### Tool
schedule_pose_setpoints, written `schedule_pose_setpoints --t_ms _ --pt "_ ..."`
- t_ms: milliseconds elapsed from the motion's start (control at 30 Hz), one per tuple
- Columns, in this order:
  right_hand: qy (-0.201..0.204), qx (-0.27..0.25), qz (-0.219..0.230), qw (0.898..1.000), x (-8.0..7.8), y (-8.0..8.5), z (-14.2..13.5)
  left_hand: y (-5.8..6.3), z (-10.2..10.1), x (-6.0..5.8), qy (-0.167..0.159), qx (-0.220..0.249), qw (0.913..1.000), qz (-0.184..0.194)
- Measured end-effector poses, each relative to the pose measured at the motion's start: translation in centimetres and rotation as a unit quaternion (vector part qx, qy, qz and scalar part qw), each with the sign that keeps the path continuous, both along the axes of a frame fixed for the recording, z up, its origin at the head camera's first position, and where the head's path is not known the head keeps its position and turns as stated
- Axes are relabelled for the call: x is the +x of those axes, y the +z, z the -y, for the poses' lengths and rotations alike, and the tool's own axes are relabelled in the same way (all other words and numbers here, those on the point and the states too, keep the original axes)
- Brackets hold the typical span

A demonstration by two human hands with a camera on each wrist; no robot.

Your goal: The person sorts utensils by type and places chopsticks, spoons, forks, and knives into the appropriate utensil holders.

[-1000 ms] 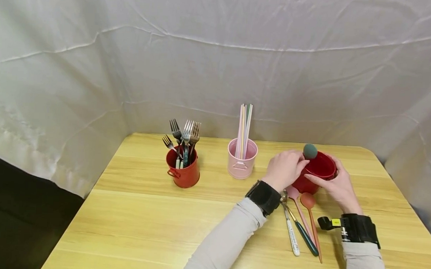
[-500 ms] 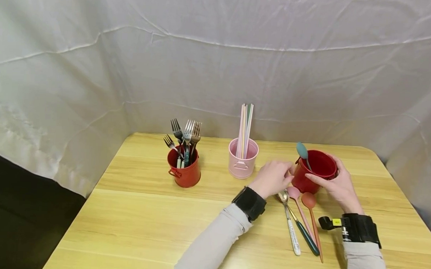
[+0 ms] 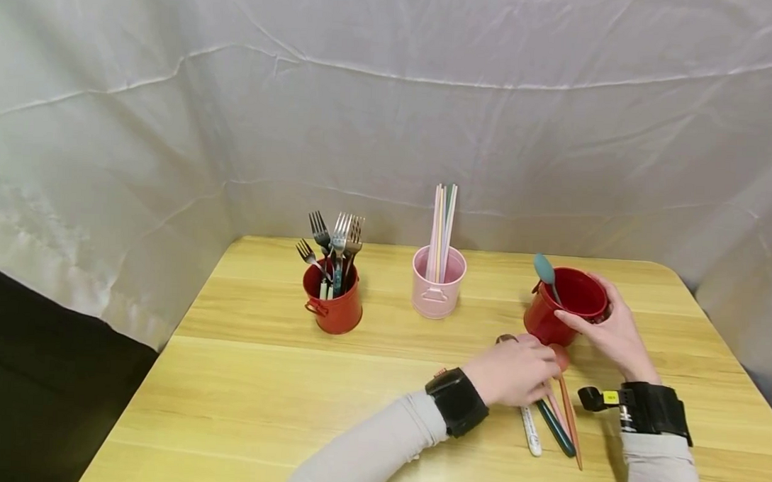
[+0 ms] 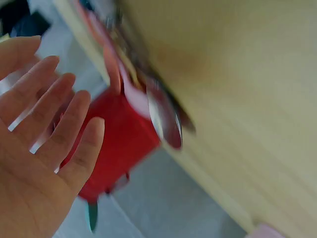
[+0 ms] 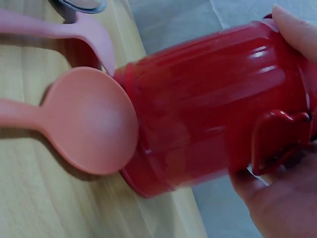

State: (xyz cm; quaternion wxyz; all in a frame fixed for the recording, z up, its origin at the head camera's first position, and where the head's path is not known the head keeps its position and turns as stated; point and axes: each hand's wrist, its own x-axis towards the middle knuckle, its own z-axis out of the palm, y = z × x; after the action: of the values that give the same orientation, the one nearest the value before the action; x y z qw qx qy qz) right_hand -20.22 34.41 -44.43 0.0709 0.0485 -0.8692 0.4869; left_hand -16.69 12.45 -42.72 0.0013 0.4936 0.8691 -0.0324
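My right hand (image 3: 612, 337) grips the red bucket (image 3: 539, 319) at its right side, thumb and fingers around the rim. A teal spoon (image 3: 543, 268) leans inside that bucket, bowl up. In front of it several spoons lie on the table: an orange spoon (image 5: 91, 121), a pink spoon (image 5: 96, 37), a metal spoon (image 4: 161, 111) and others, with a white handle (image 3: 531, 434) and a dark green handle (image 3: 557, 431) showing. My left hand (image 3: 515, 371) hovers over these spoons, hiding part of them. In the left wrist view its fingers are spread and hold nothing.
On the left stands another red bucket (image 3: 340, 317) with several forks (image 3: 340, 232). A pink bucket (image 3: 435, 303) with several chopsticks (image 3: 442, 229) stands at the middle back. The wooden table (image 3: 259, 407) ends at a grey cloth (image 3: 377, 127) behind.
My left hand let go of the teal spoon, which now leans in the right-hand red bucket, then moved down and right over the lying spoons. The right hand keeps its grip on the bucket.
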Motion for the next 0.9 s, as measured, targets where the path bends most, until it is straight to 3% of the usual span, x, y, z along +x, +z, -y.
schedule_pose_setpoints --t_ms 100,200,467,633,900 --pt "0.017 -0.016 -0.006 1.000 0.2 0.1 -0.4 -0.9 -0.9 0.9 -0.029 -0.044 0.9986 -0.007" --pt "0.034 -0.035 -0.002 0.999 0.4 0.4 -0.8 -1.6 -1.3 1.6 -0.039 -0.072 0.9966 0.009" --pt "0.036 -0.031 0.011 0.999 0.6 0.8 -0.8 -2.4 -1.3 2.5 -0.059 -0.082 0.9946 0.024" --pt "0.028 -0.020 0.024 0.999 0.5 0.9 -0.8 -2.0 -0.4 2.1 -0.054 -0.075 0.9944 0.051" --pt "0.017 -0.021 0.041 0.999 0.4 0.9 -0.8 -1.5 2.8 0.5 -0.037 -0.051 0.9959 0.064"
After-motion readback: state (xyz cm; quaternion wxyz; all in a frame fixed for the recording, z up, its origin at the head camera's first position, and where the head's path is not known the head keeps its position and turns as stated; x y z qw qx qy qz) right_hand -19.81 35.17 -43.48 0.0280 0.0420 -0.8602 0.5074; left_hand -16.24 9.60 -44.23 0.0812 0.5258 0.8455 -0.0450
